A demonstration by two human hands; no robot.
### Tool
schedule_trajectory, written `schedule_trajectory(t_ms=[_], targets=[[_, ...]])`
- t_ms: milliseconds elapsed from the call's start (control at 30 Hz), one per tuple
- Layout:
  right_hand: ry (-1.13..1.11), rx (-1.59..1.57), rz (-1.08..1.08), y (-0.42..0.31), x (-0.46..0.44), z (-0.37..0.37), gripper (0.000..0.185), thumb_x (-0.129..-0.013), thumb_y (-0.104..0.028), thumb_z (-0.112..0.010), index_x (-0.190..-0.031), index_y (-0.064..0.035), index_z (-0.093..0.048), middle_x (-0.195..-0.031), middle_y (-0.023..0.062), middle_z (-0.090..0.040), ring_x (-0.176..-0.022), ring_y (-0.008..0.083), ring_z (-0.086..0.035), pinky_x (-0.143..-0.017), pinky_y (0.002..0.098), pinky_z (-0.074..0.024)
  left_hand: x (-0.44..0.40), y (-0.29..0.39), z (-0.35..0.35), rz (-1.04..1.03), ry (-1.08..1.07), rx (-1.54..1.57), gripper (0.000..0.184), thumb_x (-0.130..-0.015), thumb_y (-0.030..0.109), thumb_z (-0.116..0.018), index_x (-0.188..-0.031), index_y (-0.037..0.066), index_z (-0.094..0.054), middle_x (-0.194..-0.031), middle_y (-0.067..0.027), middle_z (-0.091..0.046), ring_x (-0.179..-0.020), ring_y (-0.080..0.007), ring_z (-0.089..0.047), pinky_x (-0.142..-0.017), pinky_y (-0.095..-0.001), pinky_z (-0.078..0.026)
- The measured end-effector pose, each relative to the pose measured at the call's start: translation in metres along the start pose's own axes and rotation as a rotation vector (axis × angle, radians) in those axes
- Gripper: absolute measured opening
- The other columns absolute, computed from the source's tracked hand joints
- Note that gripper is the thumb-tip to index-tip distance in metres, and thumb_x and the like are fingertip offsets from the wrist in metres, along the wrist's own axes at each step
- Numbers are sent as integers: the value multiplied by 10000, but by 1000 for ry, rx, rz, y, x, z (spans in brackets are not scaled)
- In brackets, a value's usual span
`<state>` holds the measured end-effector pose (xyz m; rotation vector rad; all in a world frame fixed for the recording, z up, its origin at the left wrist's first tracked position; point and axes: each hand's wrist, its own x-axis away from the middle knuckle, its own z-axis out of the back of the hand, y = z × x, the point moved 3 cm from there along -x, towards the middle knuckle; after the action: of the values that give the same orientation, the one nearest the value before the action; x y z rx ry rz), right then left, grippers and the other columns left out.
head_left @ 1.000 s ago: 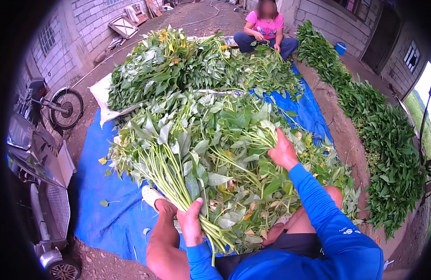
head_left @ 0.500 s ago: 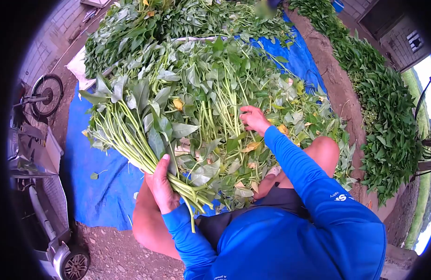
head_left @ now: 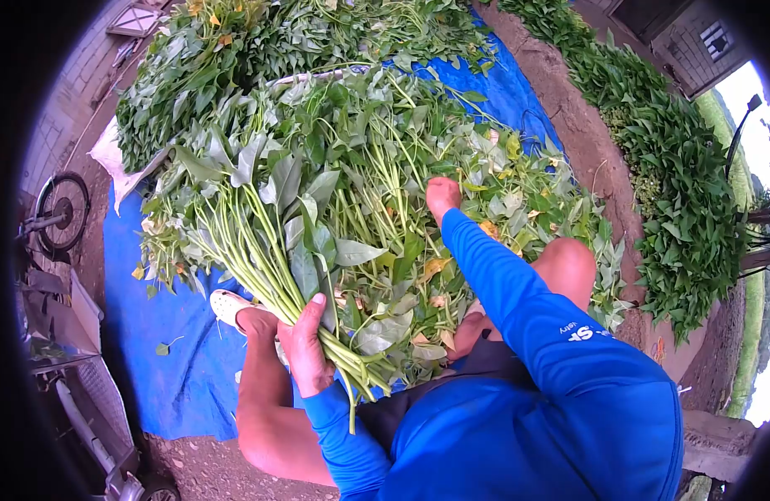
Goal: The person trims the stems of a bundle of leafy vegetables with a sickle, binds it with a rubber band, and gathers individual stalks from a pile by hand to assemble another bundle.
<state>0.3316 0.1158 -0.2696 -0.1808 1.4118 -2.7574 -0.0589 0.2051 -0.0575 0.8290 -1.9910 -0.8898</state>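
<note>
In my left hand (head_left: 308,342) is a thick bunch of water spinach (head_left: 255,250). Its pale green stems run up and left to broad pointed leaves, and the cut ends stick out below my palm. My thumb lies across the stems. My right hand (head_left: 443,197) is at the loose pile of water spinach (head_left: 376,184) in front of me, fingers curled closed. Whatever they may be gripping is hidden behind the knuckles. Stems in the pile lie just left of that hand, with yellowed leaves (head_left: 435,267) below it.
A blue tarp (head_left: 168,334) lies under the greens. Another leafy heap (head_left: 201,75) sits at the far end, and a long row of greens (head_left: 677,192) runs along the right. A wheel (head_left: 63,213) and a metal vehicle part (head_left: 93,392) stand at left. My shoe (head_left: 228,307) rests on the tarp.
My right hand has gone from loosely spread fingers to a closed hand, slightly up and left. The left hand still holds the bunch, a little lower. The view has shifted slightly.
</note>
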Motion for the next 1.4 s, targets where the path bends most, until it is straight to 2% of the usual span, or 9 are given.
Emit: schedule_trajectory(t_ms=[133, 267, 367, 467, 567, 867, 1100, 1300, 1400], targets=[[-295, 353, 119, 19, -28, -33, 394, -926, -337, -750, -1245, -110, -794, -1333, 184, -736, -1267, 353, -684, -1126, 421, -516, -6, -15, 1, 83, -5, -58, 490, -948, 56, -738, -1397, -65, -582, -1181, -156, -736, -993, -241, -750, -886, -364, -626], [-443, 438, 198, 31, -60, -45, 402, -931, -376, -775, -1224, -102, -792, -1334, 151, -741, -1237, 343, -696, -1121, 393, -522, -19, -44, 6, 118, 52, -69, 428, -930, 15, -759, -1331, -43, -620, -1109, -105, -739, -867, -177, -719, -788, -327, -595], [-530, 76, 46, -46, -37, 20, 346, -918, -272, -839, -1184, -56, -792, -1155, 118, -795, -1056, 256, -734, -985, 357, -565, -28, -61, 16, 172, 37, -83, 415, -930, 60, -800, -1313, -33, -671, -1150, -86, -746, -931, -162, -703, -879, -320, -568], [-616, -56, -87, -103, -22, 83, 295, -933, -218, -837, -1163, -42, -782, -1031, 42, -777, -891, 152, -705, -760, 336, -571, -35, -69, 12, 168, 57, -100, 401, -952, 114, -792, -1290, -47, -648, -1050, -129, -760, -810, -222, -755, -753, -358, -644], [-687, -252, -38, -134, -6, 136, 257, -968, -166, -810, -1194, -51, -766, -962, -9, -748, -803, 76, -643, -655, 272, -501, -38, -79, 9, 222, 52, -50, 409, -930, 103, -825, -1291, -38, -692, -1151, -88, -753, -945, -166, -711, -875, -318, -573], [-457, -267, 351, -206, 78, 219, 220, -960, -118, -813, -1147, -9, -770, -961, -7, -743, -827, 81, -634, -789, 249, -522, -40, -107, 14, 243, 48, -25, 457, -896, 94, -856, -1291, -65, -687, -1131, -127, -775, -930, -197, -742, -844, -335, -597], [-329, -133, 601, -189, 134, 170, 264, -944, -117, -772, -1154, 44, -761, -964, 71, -727, -838, 135, -679, -800, 299, -567, -32, -106, 5, 258, 48, -28, 447, -919, 72, -841, -1307, -65, -667, -1146, -133, -770, -937, -202, -753, -826, -344, -625], [-864, 5, 251, -77, 230, 102, 315, -966, -162, -767, -1216, 28, -767, -1109, 148, -791, -970, 185, -736, -885, 333, -583, -36, -127, 11, 313, -23, 122, 497, -970, 255, -843, -1356, -5, -667, -1190, -106, -764, -982, -198, -744, -848, -367, -620], [-882, 63, 291, -49, 246, 95, 354, -995, -200, -754, -1257, 38, -752, -1146, 174, -796, -1044, 206, -740, -969, 345, -569, -41, -143, 20, 372, -20, 189, 506, -958, 266, -857, -1335, -14, -670, -1175, -110, -757, -974, -203, -736, -842, -372, -619]])
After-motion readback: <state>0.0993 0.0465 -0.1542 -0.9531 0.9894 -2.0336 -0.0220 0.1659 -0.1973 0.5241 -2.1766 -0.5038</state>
